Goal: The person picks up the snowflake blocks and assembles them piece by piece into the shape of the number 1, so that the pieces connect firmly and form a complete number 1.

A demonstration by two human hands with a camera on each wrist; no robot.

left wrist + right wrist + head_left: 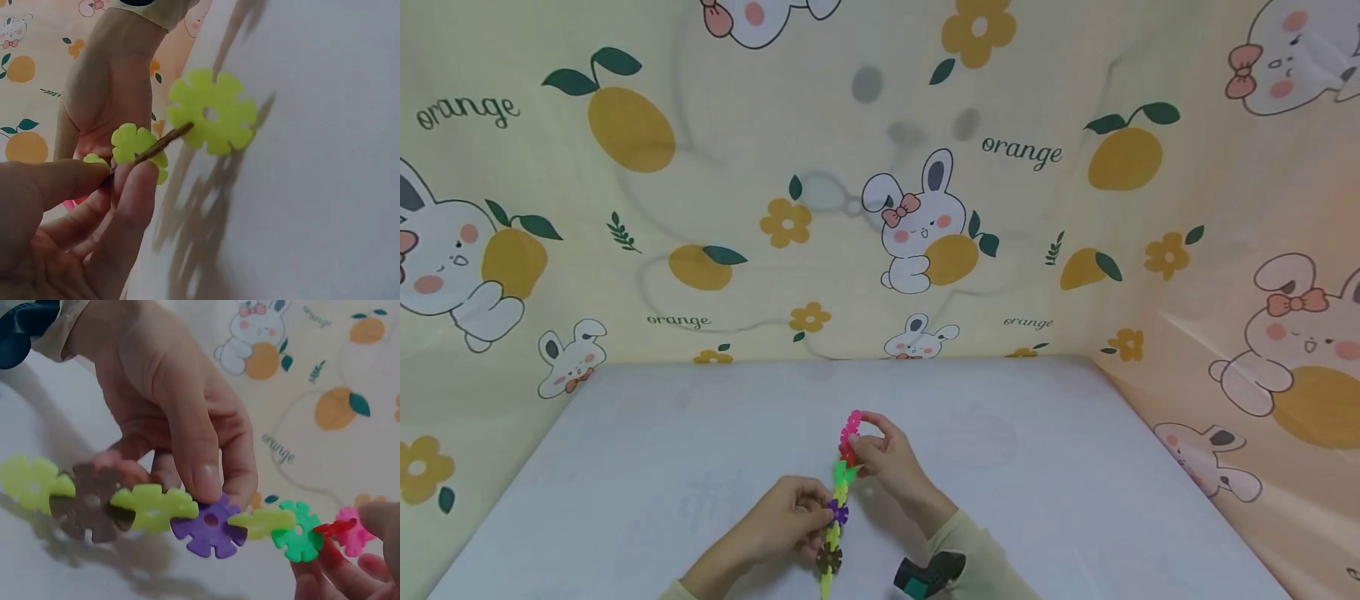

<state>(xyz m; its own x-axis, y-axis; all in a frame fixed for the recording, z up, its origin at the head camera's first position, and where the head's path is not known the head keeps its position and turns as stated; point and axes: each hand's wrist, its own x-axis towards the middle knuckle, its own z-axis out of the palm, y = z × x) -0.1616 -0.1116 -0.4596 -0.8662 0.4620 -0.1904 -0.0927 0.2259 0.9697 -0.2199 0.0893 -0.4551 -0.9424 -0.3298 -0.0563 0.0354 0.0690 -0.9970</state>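
Observation:
A chain of interlocking plastic snowflake discs runs between both hands, held up over the table. My left hand [786,517] pinches the purple disc [220,540] partway along it, thumb against one face. At the far end, my right hand [891,458] grips the pink disc [854,421] and the red disc [331,530] between thumb and fingers. A green disc [306,545] and a yellow disc [265,522] sit between the hands. Beyond my left hand, the chain continues toward me with a yellow disc, a brown disc [87,515] and a yellow end disc [225,134].
The white tabletop [1000,483] spreads under both hands, with their shadows on it. A cloth [850,275] printed with rabbits and oranges stands behind the table and along its sides. A black device [931,573] is strapped at the right sleeve.

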